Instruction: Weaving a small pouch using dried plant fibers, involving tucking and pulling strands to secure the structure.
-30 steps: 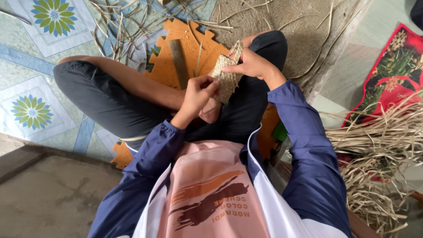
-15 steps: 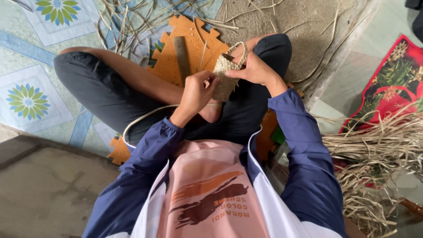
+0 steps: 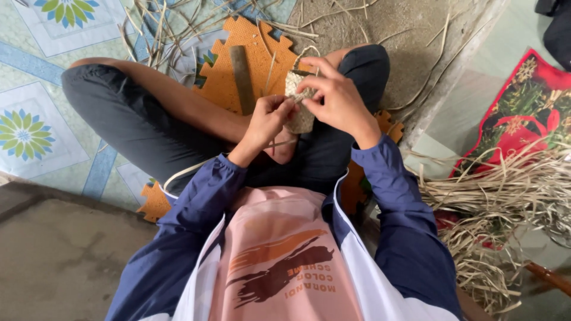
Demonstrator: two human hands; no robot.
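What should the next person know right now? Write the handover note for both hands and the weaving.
Left hand: pinches a straw strand at the side of the woven piece.
Right hand: grips the woven piece from the top and right, holding it over the lap.
Things: a dark stick lies on the orange mat just beyond the hands; a straw pile sits to the right; loose straw is scattered on the floor ahead.
Done: a small woven body is formed, with a strand loop at its top.
Left: the strand end is still loose; how much weaving remains cannot be told.
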